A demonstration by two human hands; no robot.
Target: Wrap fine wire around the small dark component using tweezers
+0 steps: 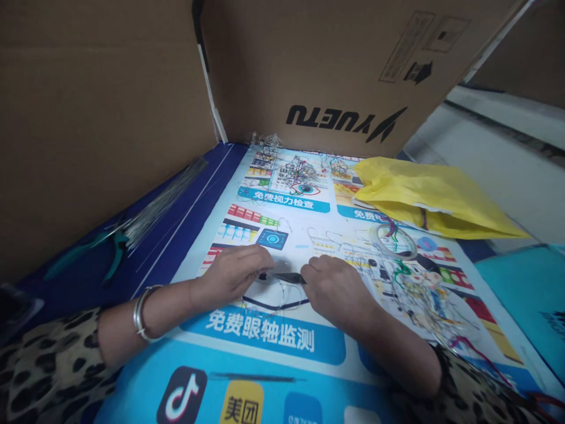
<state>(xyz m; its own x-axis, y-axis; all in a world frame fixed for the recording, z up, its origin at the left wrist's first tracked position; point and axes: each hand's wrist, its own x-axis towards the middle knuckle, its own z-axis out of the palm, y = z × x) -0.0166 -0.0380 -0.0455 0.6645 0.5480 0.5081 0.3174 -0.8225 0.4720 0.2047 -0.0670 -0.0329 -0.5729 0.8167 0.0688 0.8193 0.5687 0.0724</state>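
My right hand [333,288] is closed round a dark tool with tapered jaws, apparently needle-nose pliers [289,277], pointing left. Its handles are hidden in the fist. Opposite the tip, my left hand [238,271] is closed in a pinch, with a small dark bit at its fingertips that I cannot make out. Thin wire [265,307] curves over the printed sheet [295,241] just below both hands. To the right of my right hand lies a loose tangle of thin wires [415,294], some green and magenta.
Teal-handled pliers [117,253] and a bundle of straight wires [165,200] lie at left. A wire heap [298,171] sits farther back. On the right are a tape roll [397,241], a yellow bag [424,188] and a turquoise bag [525,294]. Cardboard walls [309,65] stand behind.
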